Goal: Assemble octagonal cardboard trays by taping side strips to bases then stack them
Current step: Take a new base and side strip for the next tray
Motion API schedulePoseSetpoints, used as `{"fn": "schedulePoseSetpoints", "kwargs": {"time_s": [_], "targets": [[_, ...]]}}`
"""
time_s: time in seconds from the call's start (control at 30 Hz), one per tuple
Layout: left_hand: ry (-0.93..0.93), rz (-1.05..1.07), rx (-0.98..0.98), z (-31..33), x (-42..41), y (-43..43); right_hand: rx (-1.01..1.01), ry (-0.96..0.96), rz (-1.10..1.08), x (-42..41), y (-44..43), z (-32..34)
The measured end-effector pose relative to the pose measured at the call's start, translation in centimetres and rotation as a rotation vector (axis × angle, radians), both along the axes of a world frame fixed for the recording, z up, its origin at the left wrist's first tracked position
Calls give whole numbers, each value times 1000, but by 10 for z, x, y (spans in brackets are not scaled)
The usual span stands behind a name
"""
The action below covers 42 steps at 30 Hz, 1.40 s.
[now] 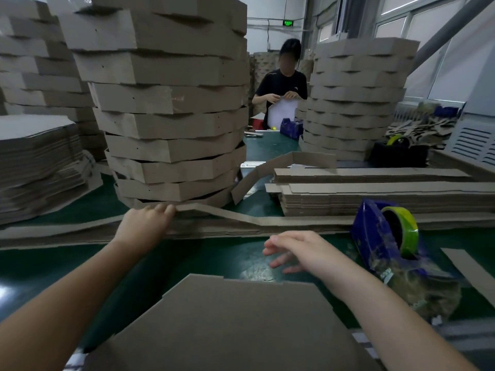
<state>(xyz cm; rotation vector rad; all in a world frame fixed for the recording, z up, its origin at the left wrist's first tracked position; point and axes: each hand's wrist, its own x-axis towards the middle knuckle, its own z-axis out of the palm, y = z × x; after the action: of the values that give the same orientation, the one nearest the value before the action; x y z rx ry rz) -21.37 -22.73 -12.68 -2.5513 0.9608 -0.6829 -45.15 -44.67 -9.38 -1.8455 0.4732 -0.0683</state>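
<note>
A base (233, 325) lies flat, below both hands, likely waiting for its side. The left hand (144, 223) curls its fingers over the pile's top strip (227, 214), whose end is raised there, probably to peel off one. Right of that grip, the right hand (300, 253) hovers, fingers spread and empty, beside the dispenser (385, 236). A tray stack (171, 116) stands just behind the grip.

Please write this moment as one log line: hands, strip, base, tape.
left hand: grips strip | right hand: open, empty | base: flat, in front, bare | tape dispenser: at right, untouched | trays: stacked behind
</note>
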Motion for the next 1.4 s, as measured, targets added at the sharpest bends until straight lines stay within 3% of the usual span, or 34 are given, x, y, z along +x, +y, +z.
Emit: {"fn": "schedulePoseSetpoints", "kwargs": {"time_s": [0.13, 0.23, 0.4, 0.57, 0.73, 0.87, 1.07, 1.4], "targets": [[-46, 13, -152, 26, -12, 12, 401, 162, -75, 25, -26, -2], [-95, -22, -200, 45, -25, 16, 579, 184, -130, 46, -33, -10], [-209, -137, -237, 68, -43, 15, 942, -168, -380, 85, -34, -14], [-186, -164, -198, 75, -46, 18, 1148, -518, -729, 97, -52, -6], [-150, -64, -245, 70, -33, 23, 1169, -520, -734, 105, -41, 6], [-147, 35, -427, 76, -21, 31, 1160, -516, -603, 110, -27, 20], [-60, 132, -552, 109, -21, 41, 1172, -568, -443, 114, -15, 66], [-113, 101, -532, 146, -46, 30, 1109, -650, -442, 107, -23, 117]]}}
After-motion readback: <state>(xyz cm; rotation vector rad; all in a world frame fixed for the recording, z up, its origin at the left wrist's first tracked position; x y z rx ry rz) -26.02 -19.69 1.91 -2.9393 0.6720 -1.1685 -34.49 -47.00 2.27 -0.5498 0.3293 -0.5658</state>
